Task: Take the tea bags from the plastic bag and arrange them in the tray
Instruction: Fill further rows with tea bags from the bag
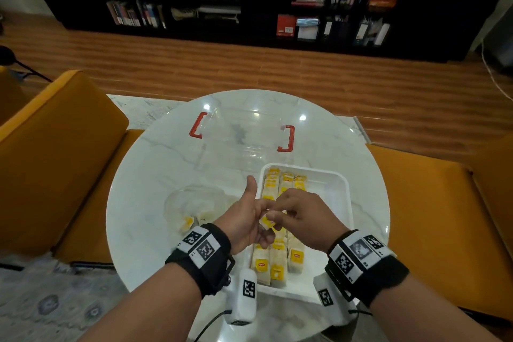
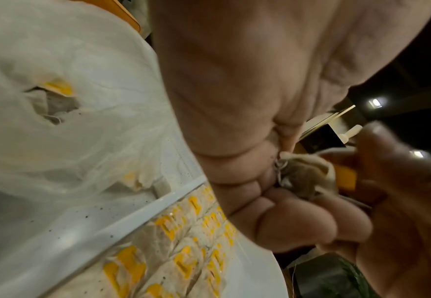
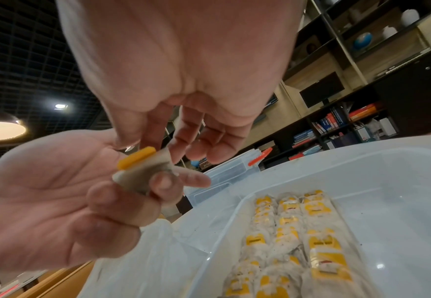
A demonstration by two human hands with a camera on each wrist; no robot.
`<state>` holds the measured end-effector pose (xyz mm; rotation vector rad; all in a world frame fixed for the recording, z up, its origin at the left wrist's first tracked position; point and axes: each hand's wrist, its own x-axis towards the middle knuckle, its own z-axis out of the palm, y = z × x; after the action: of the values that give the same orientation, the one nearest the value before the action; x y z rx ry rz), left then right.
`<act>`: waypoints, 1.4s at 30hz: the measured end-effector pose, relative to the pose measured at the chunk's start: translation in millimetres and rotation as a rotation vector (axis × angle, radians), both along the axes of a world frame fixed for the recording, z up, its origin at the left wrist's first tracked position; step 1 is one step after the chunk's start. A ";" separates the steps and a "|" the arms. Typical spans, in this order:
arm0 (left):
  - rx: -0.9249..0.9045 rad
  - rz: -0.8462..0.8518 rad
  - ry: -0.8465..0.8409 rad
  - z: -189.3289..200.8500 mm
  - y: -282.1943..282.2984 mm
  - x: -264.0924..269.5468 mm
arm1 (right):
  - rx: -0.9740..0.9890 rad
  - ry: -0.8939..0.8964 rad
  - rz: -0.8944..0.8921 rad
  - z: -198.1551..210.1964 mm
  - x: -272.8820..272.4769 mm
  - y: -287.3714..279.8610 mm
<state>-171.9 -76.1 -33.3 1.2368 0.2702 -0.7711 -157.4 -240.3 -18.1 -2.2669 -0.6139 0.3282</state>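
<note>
One tea bag (image 1: 267,221) with a yellow tag is held between both hands above the white tray (image 1: 344,183). My left hand (image 1: 249,219) curls its fingers round the tea bag (image 3: 142,175), thumb pointing up. My right hand (image 1: 297,214) pinches the same bag from above with thumb and index finger, at its yellow tag (image 3: 136,158). In the left wrist view the bag (image 2: 306,177) sits against the curled left fingers. Rows of tea bags (image 1: 277,261) lie in the tray's left part. The clear plastic bag (image 1: 191,205) lies left of the tray, with a few tea bags inside.
A clear storage box (image 1: 241,133) with red handles stands behind the tray on the round marble table (image 1: 155,169). Orange seats flank the table on both sides. The tray's right part (image 3: 362,181) is bare white plastic.
</note>
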 end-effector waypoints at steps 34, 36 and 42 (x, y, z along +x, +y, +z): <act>0.537 -0.178 -0.609 -20.0 -3.7 -13.7 | 0.049 -0.002 -0.061 23.1 -2.0 -15.1; 0.575 -0.241 -0.589 -21.7 -6.3 -14.8 | 0.012 0.049 -0.070 16.9 -3.3 -19.5; 0.951 -0.320 -0.542 -27.5 2.9 -10.6 | -0.305 0.244 -0.049 -17.9 -12.2 -41.0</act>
<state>-182.5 -73.2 -60.7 2.3748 -0.0332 -0.5386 -169.6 -281.3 -36.0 -2.4727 -0.4022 0.7031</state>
